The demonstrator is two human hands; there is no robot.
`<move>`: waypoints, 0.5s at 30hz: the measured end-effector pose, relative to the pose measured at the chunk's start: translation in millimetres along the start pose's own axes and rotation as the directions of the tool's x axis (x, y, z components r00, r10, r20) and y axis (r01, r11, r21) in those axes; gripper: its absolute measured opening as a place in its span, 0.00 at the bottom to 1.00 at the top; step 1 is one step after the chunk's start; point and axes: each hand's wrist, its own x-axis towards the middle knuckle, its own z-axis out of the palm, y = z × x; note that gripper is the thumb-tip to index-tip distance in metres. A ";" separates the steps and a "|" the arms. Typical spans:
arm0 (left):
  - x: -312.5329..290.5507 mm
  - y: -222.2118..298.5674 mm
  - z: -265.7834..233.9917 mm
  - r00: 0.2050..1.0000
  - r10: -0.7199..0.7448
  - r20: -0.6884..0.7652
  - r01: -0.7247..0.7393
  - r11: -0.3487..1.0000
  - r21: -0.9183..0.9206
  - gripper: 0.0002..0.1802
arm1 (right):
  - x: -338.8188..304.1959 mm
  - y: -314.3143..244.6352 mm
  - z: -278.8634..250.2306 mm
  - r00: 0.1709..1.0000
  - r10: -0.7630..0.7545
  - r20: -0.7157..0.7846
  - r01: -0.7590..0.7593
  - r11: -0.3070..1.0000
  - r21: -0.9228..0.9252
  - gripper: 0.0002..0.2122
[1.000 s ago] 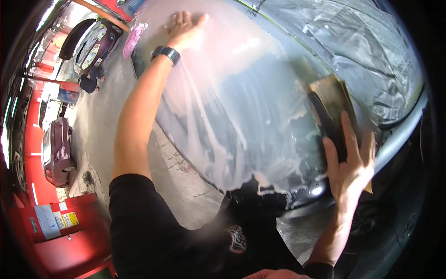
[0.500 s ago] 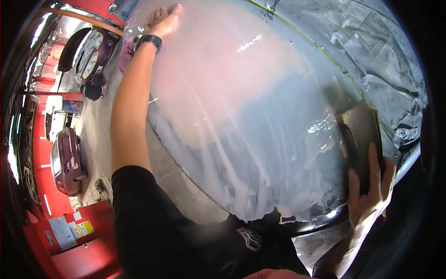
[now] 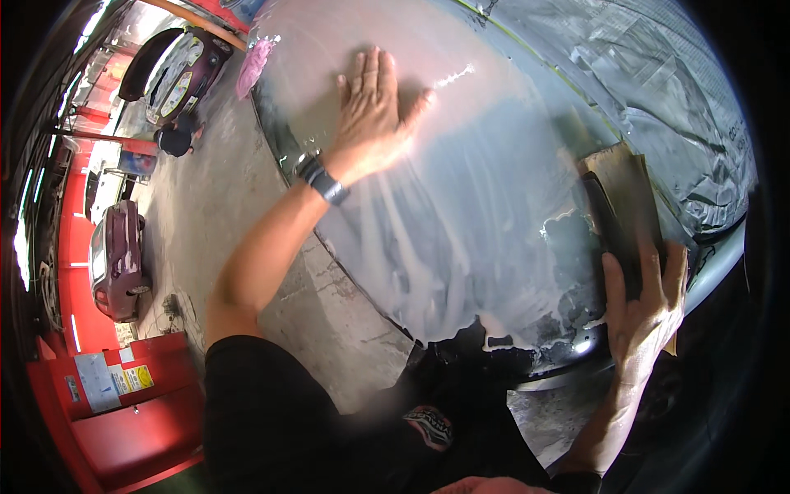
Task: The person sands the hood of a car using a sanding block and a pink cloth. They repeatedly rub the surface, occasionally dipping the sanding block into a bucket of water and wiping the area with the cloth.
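My right hand [image 3: 646,309] grips a sandpaper-wrapped block [image 3: 624,193] against the car body panel [image 3: 502,165]; my left hand [image 3: 374,123], fingers slightly spread, seems to touch it. Milky film [image 3: 403,247] lies between both hands' fingers, unwiped: I judge the surface partway worked.

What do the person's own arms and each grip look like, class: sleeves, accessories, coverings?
The left grip and right grip wear no gloves. A dark wristband is on the left. The left sleeve is black and short; a black right sleeve barely shows.
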 end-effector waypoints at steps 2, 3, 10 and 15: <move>-19.8 17.7 -3.7 0.999 0.044 0.015 -0.044 0.999 -0.008 0.54 | 0.2 -0.6 -1.2 1.000 0.011 0.009 -0.011 1.000 -0.009 0.29; -29.1 25.9 -5.1 0.997 0.074 0.024 -0.074 0.997 -0.016 0.54 | 0.1 -0.6 -1.8 1.000 0.020 0.013 -0.020 1.000 -0.015 0.29; 3.1 -18.7 -3.7 0.992 0.126 0.017 -0.126 0.992 -0.014 0.55 | 2.8 -5.6 -2.6 0.993 0.079 0.084 -0.080 0.997 0.011 0.31; 117.8 -105.7 1.3 0.998 -0.048 0.035 0.048 0.999 -0.005 0.57 | 0.4 -2.3 -2.7 0.984 0.105 0.143 -0.109 0.994 0.016 0.28</move>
